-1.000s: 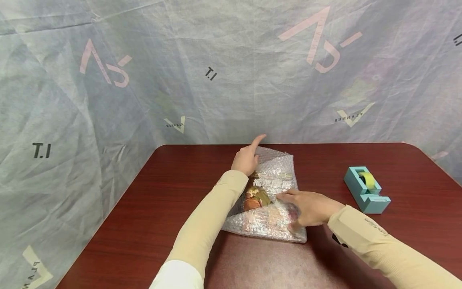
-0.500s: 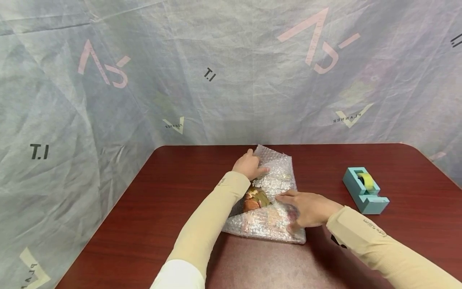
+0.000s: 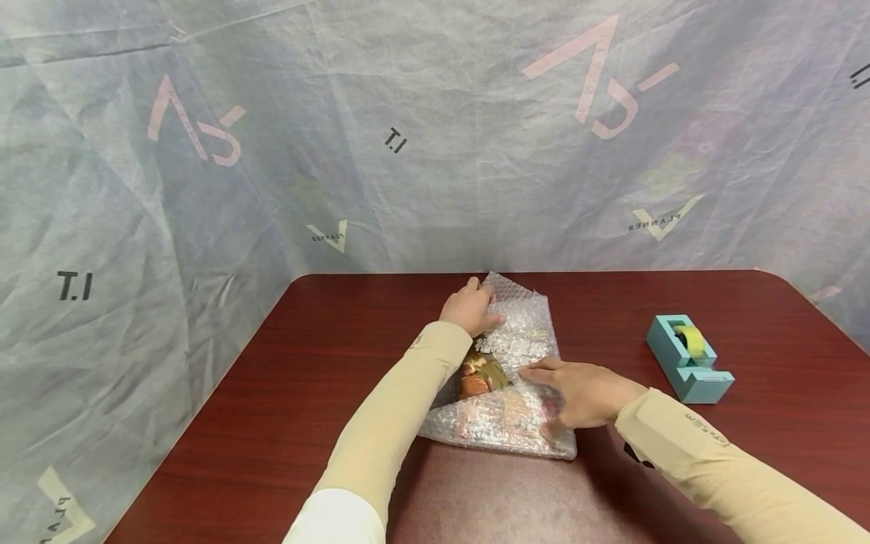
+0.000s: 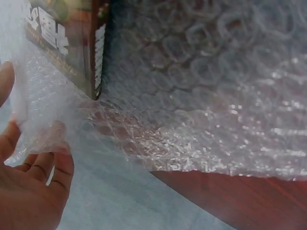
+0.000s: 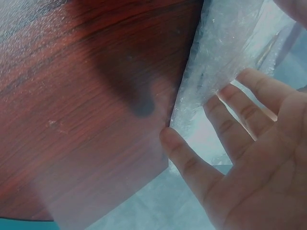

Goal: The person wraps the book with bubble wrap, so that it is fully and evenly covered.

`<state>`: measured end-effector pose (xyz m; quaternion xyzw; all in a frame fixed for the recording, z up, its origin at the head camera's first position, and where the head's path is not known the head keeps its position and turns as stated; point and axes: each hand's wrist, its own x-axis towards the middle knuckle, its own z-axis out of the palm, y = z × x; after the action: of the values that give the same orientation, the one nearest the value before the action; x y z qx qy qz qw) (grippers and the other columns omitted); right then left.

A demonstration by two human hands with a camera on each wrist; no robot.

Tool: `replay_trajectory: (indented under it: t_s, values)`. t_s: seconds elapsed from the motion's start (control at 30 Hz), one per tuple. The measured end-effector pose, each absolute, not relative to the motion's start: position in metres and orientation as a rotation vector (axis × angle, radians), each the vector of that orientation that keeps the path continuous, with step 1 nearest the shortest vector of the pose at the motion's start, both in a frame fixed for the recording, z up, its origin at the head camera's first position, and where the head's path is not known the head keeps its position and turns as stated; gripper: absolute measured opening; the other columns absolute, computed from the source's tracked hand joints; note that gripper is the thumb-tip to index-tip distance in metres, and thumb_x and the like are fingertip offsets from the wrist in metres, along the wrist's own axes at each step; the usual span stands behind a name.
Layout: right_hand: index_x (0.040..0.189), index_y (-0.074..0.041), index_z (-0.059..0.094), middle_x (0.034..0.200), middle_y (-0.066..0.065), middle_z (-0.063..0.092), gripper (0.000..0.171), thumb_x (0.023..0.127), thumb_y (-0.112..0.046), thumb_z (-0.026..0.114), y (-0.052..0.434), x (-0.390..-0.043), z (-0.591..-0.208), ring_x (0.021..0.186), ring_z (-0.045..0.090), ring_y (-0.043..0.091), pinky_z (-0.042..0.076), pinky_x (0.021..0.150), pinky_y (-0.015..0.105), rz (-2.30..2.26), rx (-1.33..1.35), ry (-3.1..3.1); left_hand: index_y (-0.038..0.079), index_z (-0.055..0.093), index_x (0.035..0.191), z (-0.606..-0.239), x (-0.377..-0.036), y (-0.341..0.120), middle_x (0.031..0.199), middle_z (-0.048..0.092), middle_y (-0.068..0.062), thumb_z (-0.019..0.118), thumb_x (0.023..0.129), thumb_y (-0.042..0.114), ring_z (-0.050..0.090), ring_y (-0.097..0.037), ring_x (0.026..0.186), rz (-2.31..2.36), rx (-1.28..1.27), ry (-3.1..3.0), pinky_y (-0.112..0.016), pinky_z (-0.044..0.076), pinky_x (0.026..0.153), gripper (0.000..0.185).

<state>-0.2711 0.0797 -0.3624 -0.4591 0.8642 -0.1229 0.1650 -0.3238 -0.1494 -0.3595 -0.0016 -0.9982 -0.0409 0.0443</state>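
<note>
Red-brown wooden table (image 3: 272, 423), printed backdrop (image 3: 272, 151)

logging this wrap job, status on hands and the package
Left hand pinches the far corner of the bubble wrap. Right hand open, pressing flat on the wrap over the box. Tape dispenser off right, nothing in the way.

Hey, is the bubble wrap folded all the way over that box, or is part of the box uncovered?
Partly uncovered. The bubble wrap covers most of the box, but its printed left part shows bare beside the left sleeve.
</note>
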Motion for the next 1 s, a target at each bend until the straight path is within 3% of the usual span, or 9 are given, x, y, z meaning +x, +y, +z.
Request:
replay_trajectory:
  t_s: [0.27, 0.37, 0.47, 0.53, 0.6, 0.73, 0.87, 1.0]
  values:
    - [0.151, -0.009, 0.05, 0.152, 0.02, 0.044, 0.089, 0.076, -0.036, 0.088, 0.081, -0.272, -0.363, 0.133, 0.049, 0.044, 0.047, 0.1, 0.058, -0.36, -1.324, 2.46, 0.019, 0.053, 0.102, -0.354, -0.32, -0.143, 0.091, 0.061, 0.004, 0.076, 0.092, 0.042, 0.059, -0.013, 0.086, -0.009, -0.126, -2.973, -0.032, 0.037, 0.075, 0.034]
    - [0.151, -0.009, 0.049, 0.152, 0.021, 0.044, 0.088, 0.076, -0.036, 0.088, 0.081, -0.272, -0.362, 0.133, 0.049, 0.044, 0.046, 0.101, 0.059, -0.372, -1.32, 2.45, 0.02, 0.052, 0.12, -0.353, -0.319, -0.141, 0.089, 0.066, 0.005, 0.079, 0.091, 0.036, 0.063, -0.012, 0.082, -0.03, -0.138, -2.942, -0.032, 0.04, 0.079, 0.043]
    - [0.151, -0.009, 0.049, 0.152, 0.021, 0.044, 0.088, 0.077, -0.036, 0.088, 0.081, -0.272, -0.362, 0.133, 0.049, 0.044, 0.046, 0.101, 0.059, -0.369, -1.321, 2.446, 0.023, 0.038, 0.15, -0.351, -0.319, -0.14, 0.092, 0.072, 0.005, 0.08, 0.09, 0.032, 0.067, -0.014, 0.08, -0.05, -0.112, -2.949, -0.035, 0.045, 0.084, 0.074]
    - [0.152, -0.009, 0.049, 0.152, 0.021, 0.044, 0.089, 0.077, -0.036, 0.088, 0.081, -0.272, -0.361, 0.133, 0.049, 0.044, 0.047, 0.1, 0.059, -0.36, -1.324, 2.449, 0.025, 0.036, 0.156, -0.349, -0.318, -0.141, 0.097, 0.074, 0.005, 0.08, 0.09, 0.031, 0.068, -0.014, 0.082, -0.043, -0.089, -2.959, -0.037, 0.046, 0.089, 0.08]
    - [0.151, -0.009, 0.049, 0.152, 0.022, 0.044, 0.089, 0.077, -0.037, 0.088, 0.081, -0.272, -0.361, 0.132, 0.05, 0.045, 0.047, 0.1, 0.059, -0.345, -1.334, 2.454, 0.026, 0.047, 0.152, -0.347, -0.317, -0.141, 0.103, 0.076, 0.005, 0.08, 0.09, 0.031, 0.069, -0.015, 0.087, -0.032, -0.082, -2.968, -0.039, 0.045, 0.093, 0.07]
    - [0.152, -0.01, 0.048, 0.153, 0.02, 0.043, 0.09, 0.077, -0.038, 0.088, 0.08, -0.271, -0.36, 0.134, 0.048, 0.044, 0.046, 0.1, 0.059, -0.338, -1.317, 2.451, 0.028, 0.071, 0.128, -0.342, -0.316, -0.141, 0.111, 0.075, 0.007, 0.079, 0.091, 0.029, 0.068, -0.014, 0.096, -0.02, -0.113, -2.978, -0.036, 0.048, 0.094, 0.037]
    - [0.152, -0.01, 0.049, 0.153, 0.02, 0.043, 0.09, 0.076, -0.039, 0.088, 0.08, -0.271, -0.36, 0.134, 0.048, 0.044, 0.046, 0.1, 0.058, -0.325, -1.321, 2.455, 0.024, 0.072, 0.121, -0.337, -0.314, -0.136, 0.107, 0.073, 0.005, 0.073, 0.095, 0.025, 0.067, -0.014, 0.094, -0.024, -0.173, -3.029, -0.033, 0.052, 0.088, 0.026]
    - [0.151, -0.01, 0.049, 0.152, 0.021, 0.043, 0.09, 0.076, -0.037, 0.088, 0.08, -0.271, -0.359, 0.134, 0.048, 0.044, 0.047, 0.101, 0.059, -0.332, -1.321, 2.454, 0.022, 0.067, 0.123, -0.334, -0.31, -0.127, 0.105, 0.072, 0.005, 0.068, 0.097, 0.04, 0.067, -0.014, 0.093, -0.005, -0.143, -3.095, -0.035, 0.049, 0.092, 0.031]
